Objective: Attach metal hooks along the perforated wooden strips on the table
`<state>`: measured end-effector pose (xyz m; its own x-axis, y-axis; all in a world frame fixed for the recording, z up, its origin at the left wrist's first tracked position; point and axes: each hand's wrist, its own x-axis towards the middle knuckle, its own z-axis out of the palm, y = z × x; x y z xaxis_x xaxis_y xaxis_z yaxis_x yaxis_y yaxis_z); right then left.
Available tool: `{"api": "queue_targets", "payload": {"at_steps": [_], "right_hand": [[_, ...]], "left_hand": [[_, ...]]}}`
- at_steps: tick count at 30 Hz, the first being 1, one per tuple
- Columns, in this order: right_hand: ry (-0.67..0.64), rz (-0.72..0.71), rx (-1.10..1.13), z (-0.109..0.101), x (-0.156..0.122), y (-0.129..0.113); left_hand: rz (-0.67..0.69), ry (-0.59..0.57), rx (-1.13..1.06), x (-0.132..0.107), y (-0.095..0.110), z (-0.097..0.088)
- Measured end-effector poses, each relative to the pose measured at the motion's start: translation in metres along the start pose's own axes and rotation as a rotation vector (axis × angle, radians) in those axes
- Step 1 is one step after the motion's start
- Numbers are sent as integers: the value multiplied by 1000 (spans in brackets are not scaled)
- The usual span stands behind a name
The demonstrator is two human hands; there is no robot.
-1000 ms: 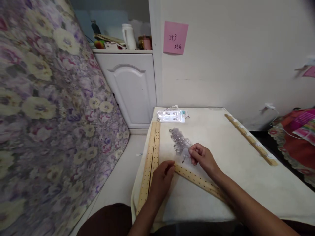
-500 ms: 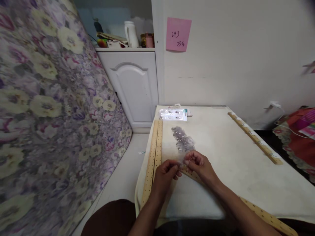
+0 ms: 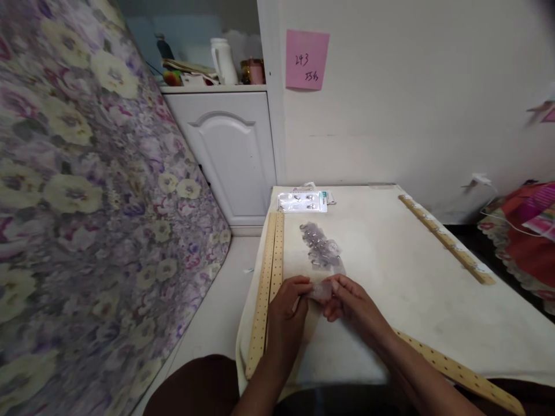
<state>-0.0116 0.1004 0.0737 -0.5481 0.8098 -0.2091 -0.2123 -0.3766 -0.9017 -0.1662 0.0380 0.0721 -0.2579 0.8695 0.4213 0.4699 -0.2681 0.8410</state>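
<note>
Hands holding clear pad, hook pile just beyond

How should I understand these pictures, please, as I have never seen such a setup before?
There is no machine here: each grip is a person's bare hand, the left grip and the right grip. The view comes from a camera worn on the head, looking forward and down. Together they hold a small translucent piece, too blurred for detail. On the cream-covered table, just beyond both grips, lies a pile of clear pieces with shiny parts. Two perforated wooden strips lie side by side on the left, a third strip shows at the near right, and a strip bearing white pieces lies farther right. A clear package rests near the wall.
</note>
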Motion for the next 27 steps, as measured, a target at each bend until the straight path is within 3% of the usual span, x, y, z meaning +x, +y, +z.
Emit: {"api": "queue_targets", "payload": {"at_steps": [6, 10, 16, 18, 20, 24, 27], "right_hand": [[-50, -2, 79, 5, -2, 0], [-73, -42, 38, 2, 0, 4], [-72, -39, 46, 2, 0, 5], [-61, -39, 57, 3, -2, 1], [-44, -38, 38, 3, -3, -5], [-55, -48, -200, -4, -4, -13], [-45, -104, -377, -12, -2, -15]], "left_hand": [[158, 16, 136, -2, -2, 2], [102, 40, 89, 0, -3, 4], [58, -18, -6, 0, 1, 2], [-28, -45, -75, 0, 2, 2], [-198, -75, -190, 1, 3, 4], [-561, -139, -496, 3, -3, 10], [-660, -169, -596, 3, -8, 15]]}}
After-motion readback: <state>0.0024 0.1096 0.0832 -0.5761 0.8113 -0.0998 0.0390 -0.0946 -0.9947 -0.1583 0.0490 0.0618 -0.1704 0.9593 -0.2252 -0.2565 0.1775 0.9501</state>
